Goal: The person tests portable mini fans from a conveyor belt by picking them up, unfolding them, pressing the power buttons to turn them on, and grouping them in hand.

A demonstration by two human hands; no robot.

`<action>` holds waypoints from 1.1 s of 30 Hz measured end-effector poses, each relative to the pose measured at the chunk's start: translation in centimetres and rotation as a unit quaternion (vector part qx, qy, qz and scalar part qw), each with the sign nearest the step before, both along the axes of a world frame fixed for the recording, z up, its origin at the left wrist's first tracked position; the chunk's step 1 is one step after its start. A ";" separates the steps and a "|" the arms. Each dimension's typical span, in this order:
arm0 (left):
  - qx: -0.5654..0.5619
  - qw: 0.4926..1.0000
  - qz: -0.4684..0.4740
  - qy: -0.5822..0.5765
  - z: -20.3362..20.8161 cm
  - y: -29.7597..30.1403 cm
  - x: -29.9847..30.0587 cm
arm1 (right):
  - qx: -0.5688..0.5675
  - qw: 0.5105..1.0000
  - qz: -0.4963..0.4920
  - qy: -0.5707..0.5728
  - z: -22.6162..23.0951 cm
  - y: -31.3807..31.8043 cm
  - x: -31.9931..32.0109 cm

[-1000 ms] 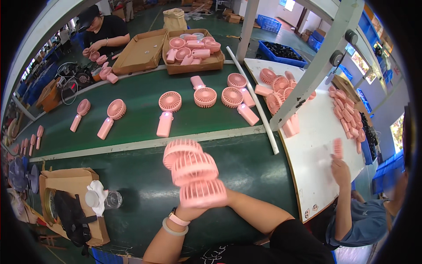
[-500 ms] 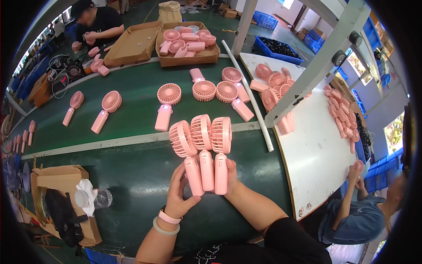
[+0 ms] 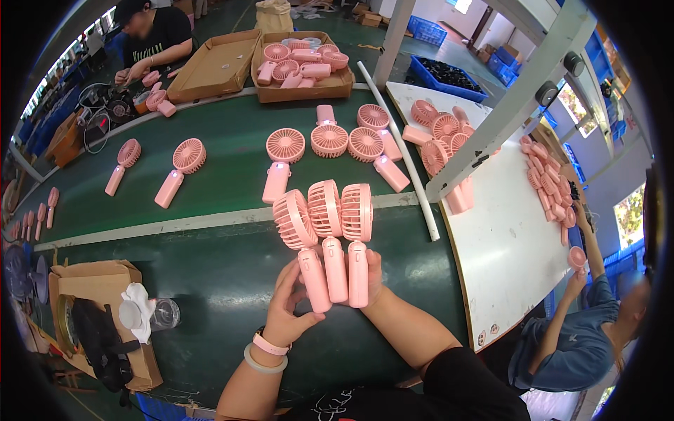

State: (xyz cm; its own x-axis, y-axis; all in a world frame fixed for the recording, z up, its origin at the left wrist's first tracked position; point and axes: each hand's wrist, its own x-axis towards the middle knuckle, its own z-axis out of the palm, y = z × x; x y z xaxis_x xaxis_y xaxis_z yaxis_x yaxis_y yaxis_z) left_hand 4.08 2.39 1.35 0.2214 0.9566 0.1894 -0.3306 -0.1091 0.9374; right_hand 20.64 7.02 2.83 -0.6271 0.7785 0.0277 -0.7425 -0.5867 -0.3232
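Three pink handheld fans point(image 3: 335, 270) stand side by side between my two hands, their round caged heads up and turned partly sideways, their handles toward me. My left hand point(image 3: 291, 307) is closed against the leftmost handle, thumb at its lower end and fingers behind it. From the other side my right hand point(image 3: 374, 281) grips the rightmost handle; most of its fingers are hidden behind the fans. The middle fan is squeezed between the outer two. Beneath them lies the dark green work surface point(image 3: 232, 302).
More pink fans lie along the green belt point(image 3: 225, 140) beyond. A carton point(image 3: 303, 91) of fans stands at the back, beside a white pole point(image 3: 404, 154). Fans are piled on the white table point(image 3: 505, 259) at right, where a person point(image 3: 569, 344) works. A jar point(image 3: 166, 313) sits at left.
Fans on the belt have shifted to the right. The person at right now stretches an arm toward the fan pile. My hands and the three fans have barely moved.
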 end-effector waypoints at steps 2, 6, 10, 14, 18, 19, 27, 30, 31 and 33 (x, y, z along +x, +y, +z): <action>0.001 1.000 0.000 0.000 0.0 0.1 0.1 | -0.004 1.000 -0.006 -0.005 -0.7 0.1 0.3; -0.001 1.000 0.001 -0.009 -0.4 0.1 0.3 | 0.002 1.000 -0.012 -0.010 -1.1 0.1 0.5; 0.003 1.000 0.009 0.013 -0.2 -0.1 0.0 | 0.012 1.000 0.001 0.024 -0.4 0.1 0.1; 0.006 1.000 0.004 0.010 0.1 -0.1 0.2 | -0.029 0.997 0.019 0.074 -0.4 0.1 0.3; -0.129 0.954 -0.076 -0.259 0.7 0.3 -1.1 | 0.031 0.996 0.052 0.062 0.5 0.0 -0.5; -0.195 0.914 -0.092 -0.344 1.0 0.4 -1.2 | 0.033 0.996 0.052 0.061 0.4 -0.1 -0.5; -0.214 0.941 -0.013 -0.262 -1.0 0.6 -0.3 | 0.009 0.976 -0.021 -0.217 0.3 -1.1 0.2; -0.235 0.923 0.009 -0.304 -0.7 0.4 -0.8 | 0.011 0.970 -0.130 -0.205 2.4 -2.1 2.8; -0.231 0.924 0.011 -0.303 -0.3 0.1 -1.2 | -0.010 0.970 -0.182 -0.162 3.5 -2.7 3.9; -0.273 0.908 0.012 -0.316 0.2 -0.3 -1.5 | -0.056 0.937 -0.299 -0.172 4.7 -3.1 7.1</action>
